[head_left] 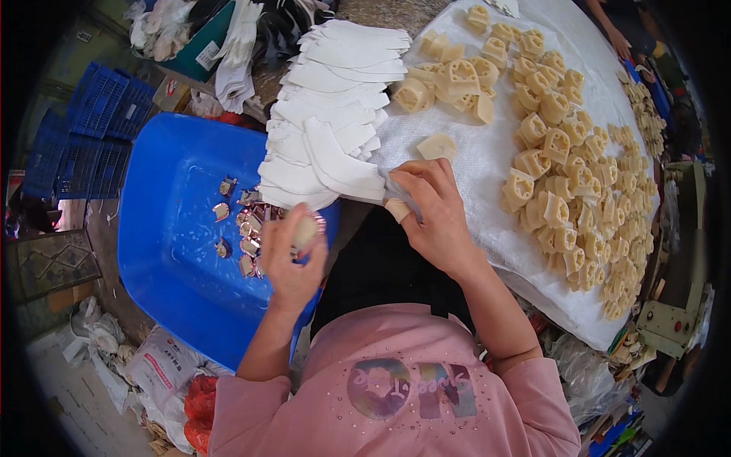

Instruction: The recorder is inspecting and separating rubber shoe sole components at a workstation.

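Over the blue tub (164, 228), a small cream piece (305, 231) is pinched in the left hand (293, 263). On the white-covered worktop (487, 152), a white cut sheet (335, 164) is gripped by the right hand (432, 209); cream moulded parts (563, 183) lie near.

The person is wearing a pink short-sleeved top (396, 388) of soft knit cloth. Its sleeves (544, 404) are ending just above the elbows, leaving both forearms bare. Across the chest of the top a large rounded print in dull purple, grey and blue is showing, and small shiny studs are sparkling around that print. Below the top's hem, dark clothing (384, 266) is covering the lap. Neither wrist is carrying a watch or band.
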`<action>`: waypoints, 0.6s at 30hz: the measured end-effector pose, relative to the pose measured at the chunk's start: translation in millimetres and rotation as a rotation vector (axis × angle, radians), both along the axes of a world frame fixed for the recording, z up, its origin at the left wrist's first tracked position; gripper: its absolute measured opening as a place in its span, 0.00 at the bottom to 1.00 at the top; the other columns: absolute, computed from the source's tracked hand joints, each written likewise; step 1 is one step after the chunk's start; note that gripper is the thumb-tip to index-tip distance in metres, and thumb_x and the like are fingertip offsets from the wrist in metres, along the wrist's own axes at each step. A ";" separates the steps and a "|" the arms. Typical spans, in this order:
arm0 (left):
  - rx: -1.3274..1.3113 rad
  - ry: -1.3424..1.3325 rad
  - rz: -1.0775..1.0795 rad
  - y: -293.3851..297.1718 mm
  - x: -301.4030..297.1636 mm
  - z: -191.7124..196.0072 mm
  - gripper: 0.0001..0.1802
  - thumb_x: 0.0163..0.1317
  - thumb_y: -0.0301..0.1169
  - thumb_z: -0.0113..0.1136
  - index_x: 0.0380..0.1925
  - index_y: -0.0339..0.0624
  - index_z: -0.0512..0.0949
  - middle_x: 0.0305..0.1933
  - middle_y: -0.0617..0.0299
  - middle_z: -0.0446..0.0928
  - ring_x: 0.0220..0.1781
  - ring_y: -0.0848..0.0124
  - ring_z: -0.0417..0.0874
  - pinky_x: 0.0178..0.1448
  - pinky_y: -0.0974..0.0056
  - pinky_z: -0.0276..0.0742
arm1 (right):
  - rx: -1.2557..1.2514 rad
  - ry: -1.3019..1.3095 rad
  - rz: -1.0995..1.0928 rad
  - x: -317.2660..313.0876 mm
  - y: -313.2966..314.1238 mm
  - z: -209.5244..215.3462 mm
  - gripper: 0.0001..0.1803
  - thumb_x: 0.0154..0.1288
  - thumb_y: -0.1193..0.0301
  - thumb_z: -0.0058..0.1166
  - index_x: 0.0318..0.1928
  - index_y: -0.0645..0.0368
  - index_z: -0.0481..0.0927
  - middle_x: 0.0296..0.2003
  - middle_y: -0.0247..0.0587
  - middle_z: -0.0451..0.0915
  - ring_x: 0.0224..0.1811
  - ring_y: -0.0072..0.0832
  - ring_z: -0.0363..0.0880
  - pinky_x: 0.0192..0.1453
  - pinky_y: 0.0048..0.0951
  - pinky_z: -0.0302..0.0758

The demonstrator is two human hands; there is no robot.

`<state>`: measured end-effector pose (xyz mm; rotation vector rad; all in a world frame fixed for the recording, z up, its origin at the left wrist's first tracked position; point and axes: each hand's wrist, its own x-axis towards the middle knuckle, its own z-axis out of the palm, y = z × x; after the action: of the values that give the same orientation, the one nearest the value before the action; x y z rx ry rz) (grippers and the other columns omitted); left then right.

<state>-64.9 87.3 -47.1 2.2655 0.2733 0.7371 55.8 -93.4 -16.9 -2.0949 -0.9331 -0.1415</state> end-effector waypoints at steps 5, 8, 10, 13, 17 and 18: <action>0.358 0.089 0.379 22.2 -14.3 -3.3 0.24 0.45 0.20 0.63 0.47 0.40 0.76 0.37 0.55 0.70 0.42 0.61 0.71 0.47 0.63 0.66 | -0.094 -0.027 -0.044 4.2 14.4 -0.7 0.21 0.44 0.81 0.57 0.44 0.61 0.76 0.41 0.40 0.73 0.44 0.40 0.68 0.49 0.39 0.66; 0.167 -0.005 0.181 20.8 -5.7 -3.0 0.20 0.48 0.20 0.62 0.45 0.39 0.76 0.34 0.57 0.71 0.39 0.64 0.72 0.43 0.65 0.68 | -0.150 -0.059 -0.065 2.6 24.5 0.4 0.20 0.46 0.80 0.57 0.44 0.61 0.76 0.39 0.40 0.74 0.43 0.40 0.68 0.48 0.40 0.65; -0.296 0.179 -0.011 3.2 -1.1 -1.8 0.12 0.53 0.22 0.59 0.39 0.37 0.78 0.28 0.60 0.76 0.29 0.73 0.75 0.34 0.69 0.71 | -0.177 -0.076 -0.061 3.2 30.5 0.5 0.19 0.47 0.79 0.57 0.43 0.61 0.76 0.38 0.41 0.74 0.42 0.40 0.68 0.48 0.41 0.65; -0.736 0.315 -0.233 -27.6 13.4 3.3 0.14 0.61 0.28 0.55 0.47 0.35 0.75 0.25 0.61 0.78 0.25 0.79 0.75 0.30 0.73 0.71 | -0.076 0.038 -0.039 4.7 30.6 -0.1 0.16 0.50 0.80 0.56 0.43 0.62 0.77 0.34 0.43 0.76 0.38 0.39 0.72 0.43 0.37 0.69; -1.256 0.182 -0.330 -43.9 34.2 9.6 0.14 0.66 0.31 0.51 0.48 0.34 0.74 0.26 0.61 0.78 0.24 0.78 0.75 0.26 0.74 0.69 | 0.200 0.466 -0.031 1.6 23.8 5.6 0.14 0.55 0.81 0.53 0.44 0.62 0.76 0.29 0.41 0.78 0.30 0.27 0.75 0.34 0.26 0.70; -1.272 0.160 -0.314 -44.5 37.8 11.2 0.13 0.66 0.31 0.50 0.47 0.35 0.75 0.26 0.61 0.78 0.23 0.79 0.74 0.25 0.74 0.69 | 0.254 0.537 -0.025 2.2 22.6 5.5 0.13 0.56 0.82 0.52 0.44 0.62 0.76 0.27 0.39 0.78 0.28 0.23 0.75 0.32 0.22 0.70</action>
<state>-27.1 42.9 -35.9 1.0933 0.3208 0.0948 58.0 -70.8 -11.5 -1.7752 -0.5313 0.2670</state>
